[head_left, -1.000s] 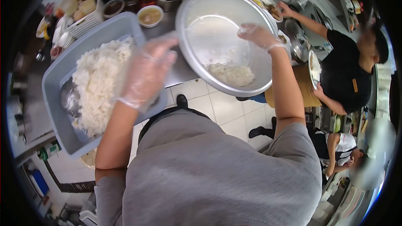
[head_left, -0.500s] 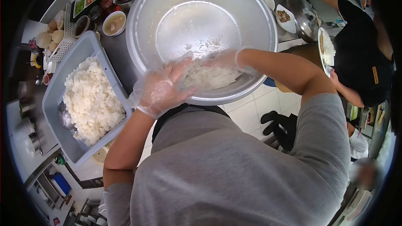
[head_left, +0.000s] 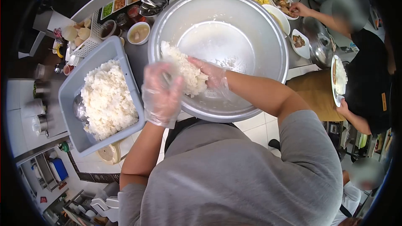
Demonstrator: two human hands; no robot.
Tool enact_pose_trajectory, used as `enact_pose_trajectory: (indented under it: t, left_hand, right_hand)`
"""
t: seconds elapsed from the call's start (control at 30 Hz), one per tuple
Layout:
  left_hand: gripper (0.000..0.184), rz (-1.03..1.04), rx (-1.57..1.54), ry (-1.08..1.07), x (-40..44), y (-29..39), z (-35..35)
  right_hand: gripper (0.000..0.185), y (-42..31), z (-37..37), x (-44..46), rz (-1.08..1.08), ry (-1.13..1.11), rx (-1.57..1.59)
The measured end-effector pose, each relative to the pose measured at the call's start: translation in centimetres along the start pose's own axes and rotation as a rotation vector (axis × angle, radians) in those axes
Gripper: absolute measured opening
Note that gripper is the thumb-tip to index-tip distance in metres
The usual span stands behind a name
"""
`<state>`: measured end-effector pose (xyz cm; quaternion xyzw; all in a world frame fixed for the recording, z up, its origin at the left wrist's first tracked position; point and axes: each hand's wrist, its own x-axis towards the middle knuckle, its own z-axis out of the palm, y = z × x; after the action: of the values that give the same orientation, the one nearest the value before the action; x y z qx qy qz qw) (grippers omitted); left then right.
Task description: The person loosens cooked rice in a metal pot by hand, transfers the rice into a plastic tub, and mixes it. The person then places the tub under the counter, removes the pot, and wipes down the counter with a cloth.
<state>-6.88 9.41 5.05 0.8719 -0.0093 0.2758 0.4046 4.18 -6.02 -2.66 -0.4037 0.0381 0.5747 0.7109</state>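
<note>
A large clump of cooked white rice (head_left: 184, 70) is raised at the near left side of a wide metal basin (head_left: 280, 58). My right hand (head_left: 212, 74), in a clear plastic glove, presses against the clump's right side with its fingers curled round it. On the clump's left, my gloved left hand (head_left: 163, 94) is bent and smeared by motion; whether its fingers touch the rice is unclear. Scattered grains cling to the basin's floor. Left of the basin, a grey-blue plastic tub (head_left: 133, 84) holds a big heap of rice (head_left: 109, 100) with a metal scoop (head_left: 79, 108) partly buried in it.
A bowl of soup (head_left: 138, 33) and a container of utensils (head_left: 153, 6) sit behind the tub. Dishes of food (head_left: 300, 44) line the basin's right side. At the right, another person (head_left: 368, 71) holds a plate of rice (head_left: 340, 77) and reaches toward a dish.
Both hands have come up from the basin's near side, and the rice clump is now lifted between them. The view has shifted, showing more of the counter's far side.
</note>
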Motion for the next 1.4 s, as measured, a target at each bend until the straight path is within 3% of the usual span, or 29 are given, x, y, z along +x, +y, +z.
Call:
enact_pose_trajectory:
  t: [0.03,0.13,0.23,0.3,0.43,0.6,0.7,0.8,0.87,0.97,1.0,1.07,1.13,1.23,1.27,1.4]
  left_hand:
    - [0.047,-0.005,-0.078,0.131,1.0,-0.3,0.4]
    - [0.061,-0.419,-0.673,0.232,5.1,0.9,2.4]
    - [0.068,-0.564,-0.767,0.096,7.0,0.0,5.5]
    - [0.071,-0.554,-0.852,-0.051,7.6,1.9,6.3]
    - [0.071,-0.41,-0.915,0.027,7.3,2.0,11.7]
    - [0.069,-0.095,-0.676,0.126,6.6,3.2,14.8]
    - [0.069,-0.03,-0.66,0.158,7.3,4.6,13.2]
    - [0.066,0.094,-0.774,0.178,8.3,4.9,14.0]
    - [0.066,0.087,-0.864,0.089,8.2,5.1,11.3]
    - [0.065,0.066,-0.985,0.119,7.7,5.6,5.9]
    - [0.066,0.022,-0.996,0.109,7.5,5.9,2.8]
    - [0.066,0.007,-0.907,0.168,6.5,3.5,-1.1]
    - [0.063,-0.151,-1.022,0.219,4.7,-0.3,-4.3]
    - [0.059,-0.499,-1.255,0.307,3.1,-5.2,-10.8]
    - [0.058,-0.636,-1.295,0.356,2.3,-7.1,-13.6]
    - [0.049,-0.479,-0.948,0.576,-0.4,-16.0,-18.1]
  right_hand:
    - [0.071,0.2,-0.4,0.3,-0.057,-0.036,0.069]
    - [0.08,-2.3,-1.4,1.1,-0.023,0.116,0.14]
    - [0.08,-4.8,0.0,-0.6,-0.162,0.129,0.19]
    - [0.068,-5.5,0.6,-1.2,-0.309,0.24,0.277]
    - [0.056,-6.2,-0.8,-2.6,-0.455,0.173,0.429]
    - [0.052,-5.8,0.2,-4.3,-0.733,0.128,0.44]
    - [0.053,-6.2,2.6,-6.1,-0.839,0.064,0.509]
    - [0.054,-6.1,2.6,-5.6,-0.988,0.138,0.454]
    - [0.057,-6.3,6.1,-6.4,-1.006,0.176,0.409]
    - [0.056,-6.1,11.8,-6.3,-0.991,0.211,0.417]
    - [0.054,-6.1,12.9,-5.3,-0.94,0.137,0.423]
    - [0.053,-4.9,16.8,-3.6,-0.938,0.225,0.299]
    - [0.05,-3.6,19.2,0.7,-0.874,0.241,0.212]
    - [0.062,-1.2,24.7,6.9,-0.82,-0.067,0.202]
    - [0.056,-0.3,26.0,8.7,-0.755,0.181,0.05]
    - [0.043,4.0,29.4,17.2,-0.551,0.0,0.211]
